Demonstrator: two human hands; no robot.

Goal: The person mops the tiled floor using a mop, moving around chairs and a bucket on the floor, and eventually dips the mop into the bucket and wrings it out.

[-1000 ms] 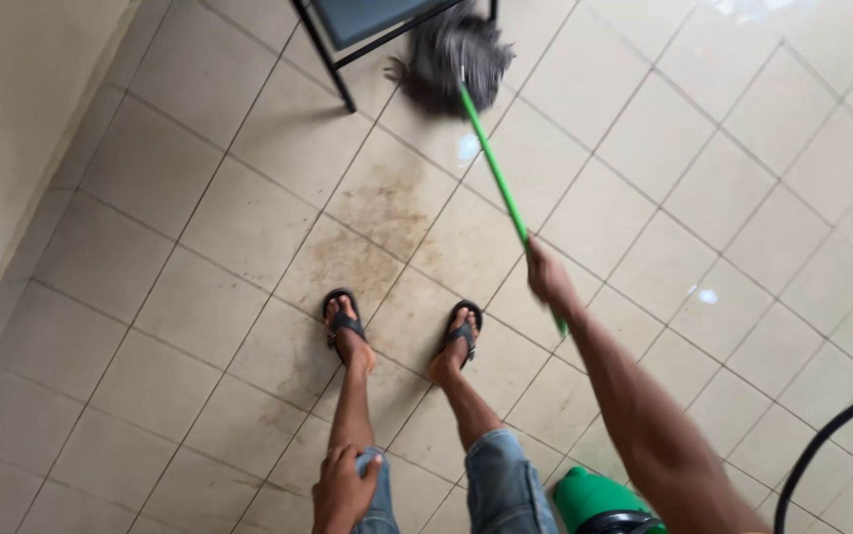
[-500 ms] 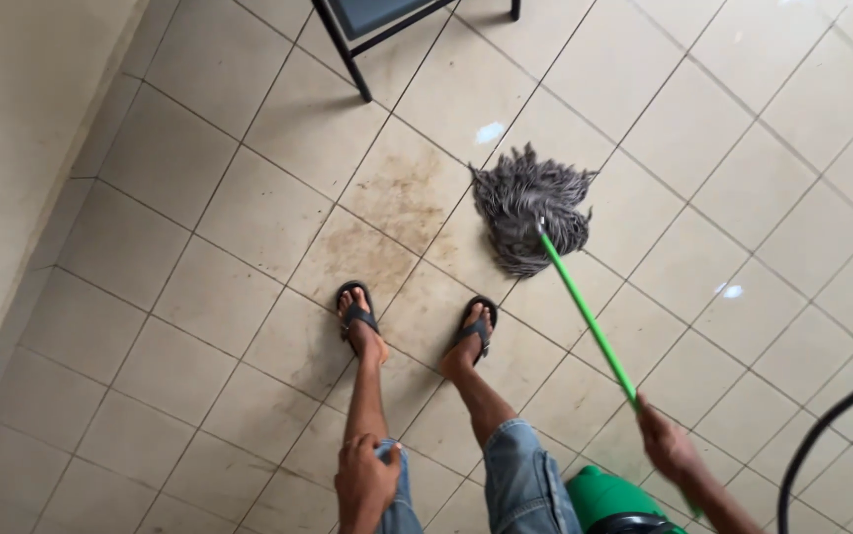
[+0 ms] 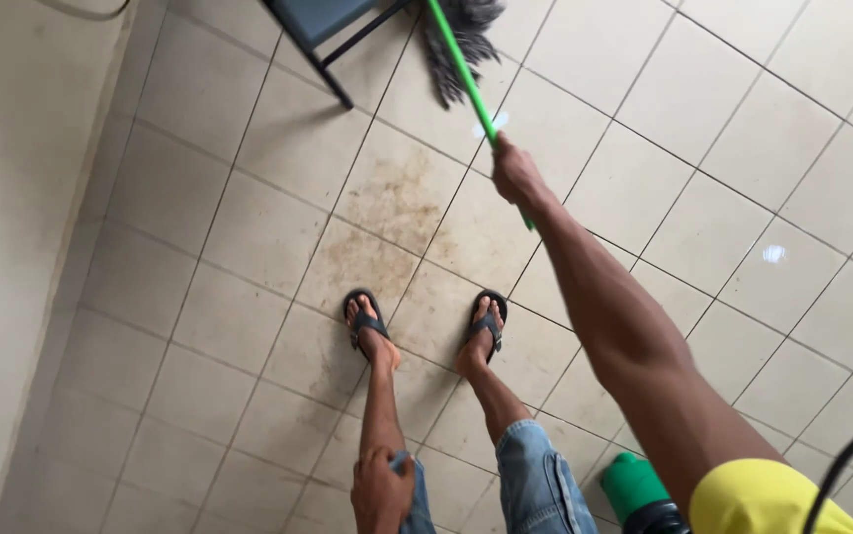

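Head view: my right hand (image 3: 517, 176), gripping the green mop (image 3: 463, 61), has pushed it back out under the chair (image 3: 320, 22), past the stain (image 3: 387, 203); my left hand (image 3: 381, 490) stays clutching my shorts (image 3: 537, 485).

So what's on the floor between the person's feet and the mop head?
In the head view, only tiled floor lies between the feet and the mop head, with a brownish stained patch across it; nothing stands there.

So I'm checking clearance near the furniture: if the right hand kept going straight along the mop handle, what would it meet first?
Probably the grey mop head, beside the dark chair leg; depth is unclear.
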